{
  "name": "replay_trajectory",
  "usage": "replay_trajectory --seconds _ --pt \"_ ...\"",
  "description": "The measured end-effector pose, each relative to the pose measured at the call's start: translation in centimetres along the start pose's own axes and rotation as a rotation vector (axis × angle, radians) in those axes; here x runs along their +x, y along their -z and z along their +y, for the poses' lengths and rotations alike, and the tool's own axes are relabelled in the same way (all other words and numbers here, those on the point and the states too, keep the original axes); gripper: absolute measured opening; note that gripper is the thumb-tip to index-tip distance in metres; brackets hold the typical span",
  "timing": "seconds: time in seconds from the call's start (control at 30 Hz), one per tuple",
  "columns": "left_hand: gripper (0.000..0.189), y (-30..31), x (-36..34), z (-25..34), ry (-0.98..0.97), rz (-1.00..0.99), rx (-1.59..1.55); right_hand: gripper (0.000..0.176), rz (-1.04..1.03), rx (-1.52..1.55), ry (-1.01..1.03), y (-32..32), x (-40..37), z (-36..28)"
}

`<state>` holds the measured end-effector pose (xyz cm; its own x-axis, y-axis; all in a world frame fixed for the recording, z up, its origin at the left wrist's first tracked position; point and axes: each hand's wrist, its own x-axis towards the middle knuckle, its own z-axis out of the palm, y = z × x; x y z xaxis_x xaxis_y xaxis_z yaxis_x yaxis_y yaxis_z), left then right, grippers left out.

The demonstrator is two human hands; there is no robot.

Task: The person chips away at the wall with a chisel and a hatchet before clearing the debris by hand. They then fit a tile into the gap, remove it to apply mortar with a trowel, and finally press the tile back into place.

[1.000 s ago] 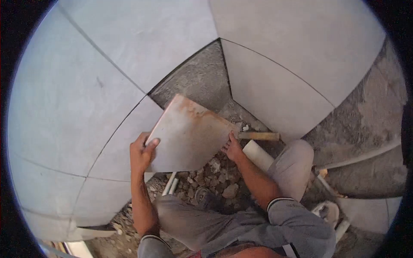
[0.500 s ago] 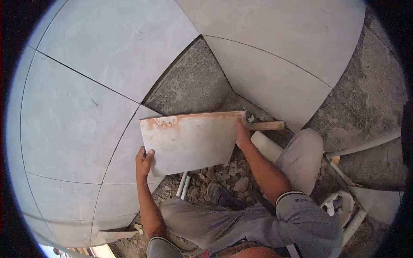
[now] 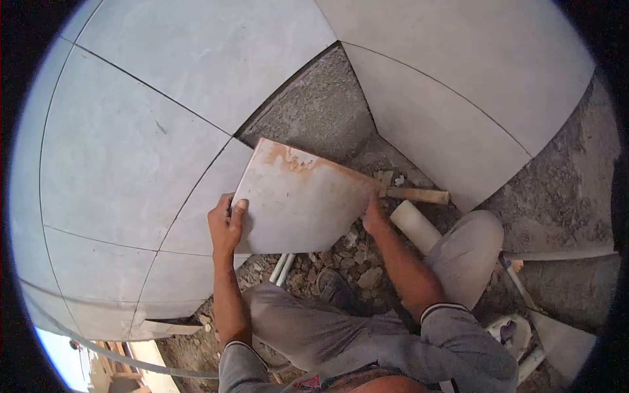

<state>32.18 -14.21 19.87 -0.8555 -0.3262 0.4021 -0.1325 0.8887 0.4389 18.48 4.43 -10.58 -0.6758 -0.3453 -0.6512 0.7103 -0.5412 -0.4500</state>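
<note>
Between both hands I hold a light grey wall tile [image 3: 304, 203] with an orange-brown stain and a chipped patch along its upper edge. My left hand [image 3: 227, 223] grips its left edge, the thumb lying on the face. At the tile's right edge my right hand [image 3: 373, 213] is closed, its fingers partly hidden. The tile slopes down to the right, just below a patch of bare rough mortar [image 3: 314, 108]. Large set tiles [image 3: 137, 157] lie to the left of that patch. Right beside my right hand is a wooden handle [image 3: 419, 194]; what it belongs to is hidden.
Broken rubble [image 3: 367, 278] lies around my shoe, with two white pipes [image 3: 282, 268] on it. A pale cylinder [image 3: 416, 226] rests by my right knee. More set tiles [image 3: 445, 118] cover the upper right. A hose [image 3: 131, 357] runs along the lower left.
The tile has turned clockwise, its left end rising and its right end dropping. My left hand has gone up with it. The view has shifted slightly.
</note>
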Motion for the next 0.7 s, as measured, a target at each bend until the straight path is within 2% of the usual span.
replay_trajectory --seconds 0.07,0.13,0.17,0.27,0.33,0.47,0.53,0.57,0.63,0.7 --pt "0.034 -0.3 0.1 -0.4 -0.006 -0.016 0.04 0.08 -0.052 -0.06 -0.026 0.5 1.7 1.3" --pt "0.033 -0.4 -0.4 -0.9 -0.007 -0.033 0.088 0.077 0.087 -0.237 -0.062 -0.9 0.0 0.8" --pt "0.031 -0.6 -0.5 -0.8 -0.025 -0.055 0.127 0.077 0.076 -0.242 -0.063 -1.3 -1.2 -0.2" --pt "0.029 -1.4 -0.5 -1.1 -0.061 -0.085 0.259 0.075 -0.061 -0.539 0.076 -1.1 -1.7 -1.9" --pt "0.03 -1.9 -0.2 -0.6 -0.001 -0.156 0.367 0.077 -0.057 -0.867 0.495 -1.2 2.5 0.2" --pt "0.03 -2.5 0.1 -1.7 -0.029 -0.157 0.443 0.081 -0.153 -1.002 0.639 -4.4 -1.2 -1.1" --pt "0.03 -2.1 0.4 -1.5 0.013 -0.133 0.443 0.085 -0.121 -0.77 0.522 -4.6 -2.7 -0.3" --pt "0.03 -1.8 0.6 -1.2 0.053 -0.114 0.443 0.085 -0.117 -0.766 0.526 -3.9 -1.7 1.0" --pt "0.029 -1.5 1.1 -0.8 0.051 -0.059 0.404 0.088 0.045 -0.822 0.009 -1.8 1.5 4.6" --pt "0.029 -1.4 1.6 -0.3 0.058 -0.004 0.36 0.091 -0.076 -0.596 -0.391 -1.4 -1.3 5.4"
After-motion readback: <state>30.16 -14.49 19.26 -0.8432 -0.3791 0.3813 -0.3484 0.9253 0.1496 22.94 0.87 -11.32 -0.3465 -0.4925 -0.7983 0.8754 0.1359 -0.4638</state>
